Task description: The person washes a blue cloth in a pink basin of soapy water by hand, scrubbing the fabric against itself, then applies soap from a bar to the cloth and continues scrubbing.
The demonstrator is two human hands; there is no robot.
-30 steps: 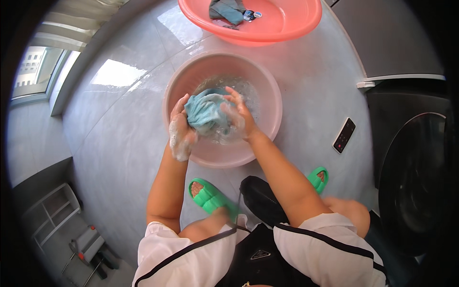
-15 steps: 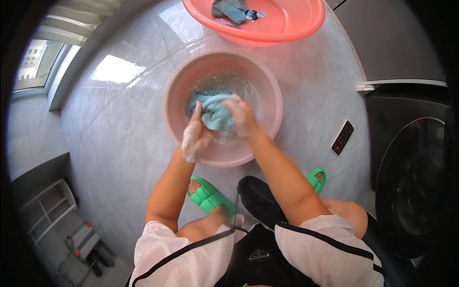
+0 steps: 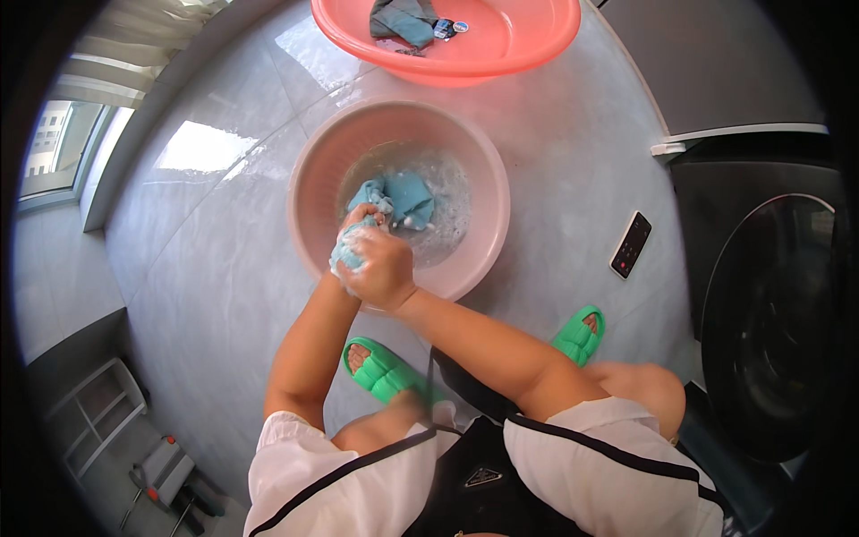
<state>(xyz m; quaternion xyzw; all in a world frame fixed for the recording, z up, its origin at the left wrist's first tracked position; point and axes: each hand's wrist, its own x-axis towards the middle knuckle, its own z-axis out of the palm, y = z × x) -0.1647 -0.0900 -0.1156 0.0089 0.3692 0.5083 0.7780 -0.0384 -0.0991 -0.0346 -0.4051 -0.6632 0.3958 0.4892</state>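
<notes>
A light blue cloth (image 3: 412, 199), wet and sudsy, hangs into the soapy water of a pink basin (image 3: 488, 255). One bunched part of it runs up between my hands, over the basin's near-left side. My left hand (image 3: 361, 215) is closed around the cloth, mostly hidden behind my other hand and foam. Just nearer to me, my right hand (image 3: 385, 270) is curled in a fist over the bunched cloth at the left wrist. White lather covers the cloth there.
A larger coral tub (image 3: 528, 55) with dark grey-blue fabric (image 3: 403, 22) in it stands beyond the basin. On the tiled floor to the right lies a remote control (image 3: 632, 244), near a dark front-loading machine (image 3: 769, 322). Green slippers (image 3: 385, 371) are on my feet.
My right hand has moved left and nearer, from the cloth's right side to beside my left wrist. The bundle has come partly loose, with one end spread in the water.
</notes>
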